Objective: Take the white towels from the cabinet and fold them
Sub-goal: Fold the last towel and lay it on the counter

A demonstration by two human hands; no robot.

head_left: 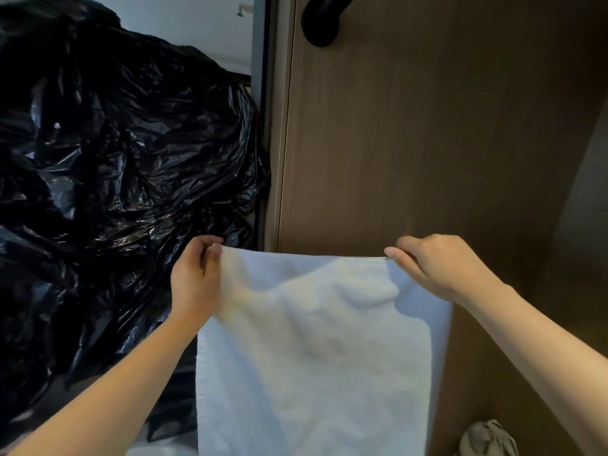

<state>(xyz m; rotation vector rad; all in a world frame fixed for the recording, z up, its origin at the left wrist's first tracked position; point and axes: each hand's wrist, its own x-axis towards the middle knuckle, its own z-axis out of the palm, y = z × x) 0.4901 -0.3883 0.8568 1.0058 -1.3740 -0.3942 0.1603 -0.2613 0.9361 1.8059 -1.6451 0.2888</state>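
Observation:
A white towel point(312, 350) hangs spread out in front of me, its top edge stretched level between both hands. My left hand point(195, 278) pinches the top left corner with curled fingers. My right hand point(434, 264) pinches the top right corner between thumb and fingers. The towel's lower part runs out of the bottom of the frame. A second layer shows along its right side. Behind it stands the brown wooden cabinet door point(427, 133).
A large crumpled black plastic bag point(115, 166) fills the left side, touching the cabinet's grey frame point(263, 93). A black handle point(320, 21) sits on the door near the top. A grey crumpled cloth point(487, 439) lies at the bottom right.

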